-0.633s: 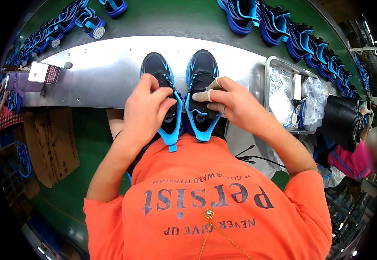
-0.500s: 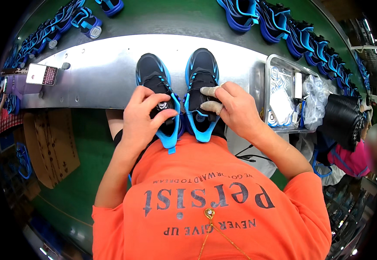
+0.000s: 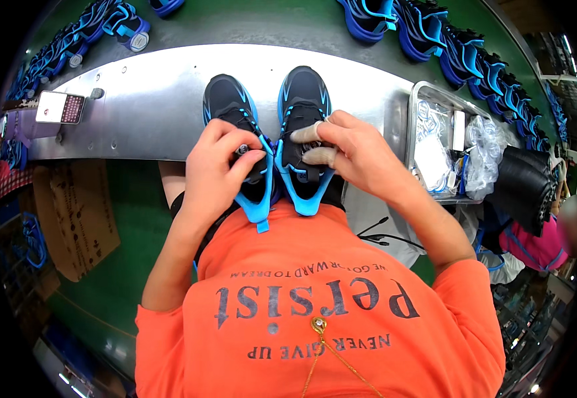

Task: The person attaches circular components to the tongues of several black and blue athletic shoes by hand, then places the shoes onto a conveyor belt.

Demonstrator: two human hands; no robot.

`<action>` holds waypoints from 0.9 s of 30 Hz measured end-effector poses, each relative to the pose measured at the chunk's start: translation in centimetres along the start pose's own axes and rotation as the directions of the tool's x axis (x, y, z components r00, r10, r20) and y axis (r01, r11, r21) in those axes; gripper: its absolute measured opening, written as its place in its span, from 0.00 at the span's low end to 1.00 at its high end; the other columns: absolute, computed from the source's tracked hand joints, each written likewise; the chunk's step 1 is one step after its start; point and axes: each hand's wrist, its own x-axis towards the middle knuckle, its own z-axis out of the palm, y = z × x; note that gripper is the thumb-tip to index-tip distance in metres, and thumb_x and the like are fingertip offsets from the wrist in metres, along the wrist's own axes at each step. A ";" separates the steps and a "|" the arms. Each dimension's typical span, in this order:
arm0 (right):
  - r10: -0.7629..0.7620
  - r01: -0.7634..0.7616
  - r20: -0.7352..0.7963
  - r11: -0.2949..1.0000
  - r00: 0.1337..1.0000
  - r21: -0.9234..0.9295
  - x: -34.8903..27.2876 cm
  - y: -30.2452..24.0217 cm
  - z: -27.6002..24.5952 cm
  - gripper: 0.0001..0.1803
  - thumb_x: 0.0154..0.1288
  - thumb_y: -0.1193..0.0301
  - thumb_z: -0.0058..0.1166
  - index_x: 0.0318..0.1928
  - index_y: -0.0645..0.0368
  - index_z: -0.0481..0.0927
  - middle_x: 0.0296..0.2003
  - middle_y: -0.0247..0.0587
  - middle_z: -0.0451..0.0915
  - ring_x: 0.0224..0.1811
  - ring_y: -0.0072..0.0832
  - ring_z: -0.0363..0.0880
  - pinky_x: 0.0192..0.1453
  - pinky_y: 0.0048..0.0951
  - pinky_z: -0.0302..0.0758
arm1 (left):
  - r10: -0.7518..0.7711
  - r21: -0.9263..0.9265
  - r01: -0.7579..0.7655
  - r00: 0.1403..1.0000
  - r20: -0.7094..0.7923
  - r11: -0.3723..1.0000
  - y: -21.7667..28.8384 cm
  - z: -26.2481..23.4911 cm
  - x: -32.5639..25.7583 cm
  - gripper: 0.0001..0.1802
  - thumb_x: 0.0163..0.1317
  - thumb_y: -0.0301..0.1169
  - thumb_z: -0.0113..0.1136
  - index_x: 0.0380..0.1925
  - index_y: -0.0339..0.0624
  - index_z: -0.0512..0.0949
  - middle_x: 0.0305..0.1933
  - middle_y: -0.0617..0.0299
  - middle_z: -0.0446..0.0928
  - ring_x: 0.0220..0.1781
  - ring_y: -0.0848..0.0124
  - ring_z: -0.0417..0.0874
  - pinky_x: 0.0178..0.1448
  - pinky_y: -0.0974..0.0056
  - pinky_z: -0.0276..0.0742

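A pair of black sneakers with bright blue trim stands side by side before me, toes pointing away, heels against my orange shirt. My left hand [image 3: 229,154] is at the opening of the left sneaker [image 3: 225,96], thumb and forefinger closed near its inner collar; what they pinch is too small to make out. At the right sneaker [image 3: 304,86], my right hand [image 3: 345,149] has beige covers on thumb and forefinger. Those two fingers grip the dark tongue [image 3: 296,152] below the laces. A dark round spot shows by the left fingertips.
Beyond the pale metal ledge [image 3: 149,93], rows of similar sneakers [image 3: 461,56] line a green surface on both sides. A metal tray [image 3: 413,126] with clear bags and labels stands right. A phone [image 3: 59,107] lies left. Below are a cardboard box [image 3: 79,219] and black cables [image 3: 384,239].
The left thumb has drawn up closer to its forefinger. My right fingers have shifted slightly left over the tongue and closed in on it. The whole view has moved a little.
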 end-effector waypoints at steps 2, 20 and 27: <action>0.135 -0.130 0.045 0.986 0.990 -0.101 -0.1 -0.2 0.2 0.23 0.59 0.67 0.67 0.57 0.48 0.84 0.35 0.40 0.76 0.39 0.35 0.75 0.44 0.32 0.74 | 0.003 -0.205 -0.016 0.998 -0.060 0.979 -1.3 0.6 -0.8 0.06 0.58 0.24 0.66 0.36 0.40 0.82 0.43 0.63 0.77 0.31 0.78 0.73 0.35 0.72 0.68; 0.075 -0.074 0.025 0.997 0.997 -0.009 0.2 -0.2 -0.3 0.16 0.58 0.63 0.67 0.48 0.48 0.85 0.35 0.44 0.77 0.41 0.43 0.78 0.45 0.41 0.75 | -0.006 -0.051 0.009 0.998 0.056 0.999 -0.1 -0.4 0.1 0.18 0.56 0.20 0.67 0.48 0.37 0.80 0.40 0.65 0.72 0.32 0.79 0.69 0.36 0.73 0.68; 0.032 -0.036 0.059 0.998 0.998 0.061 0.8 0.6 0.1 0.16 0.58 0.63 0.67 0.48 0.48 0.85 0.35 0.44 0.76 0.43 0.44 0.78 0.46 0.40 0.76 | -0.004 0.006 0.004 1.000 -0.016 1.000 0.4 -0.2 -0.1 0.16 0.60 0.18 0.62 0.50 0.36 0.80 0.42 0.68 0.73 0.34 0.81 0.68 0.37 0.75 0.67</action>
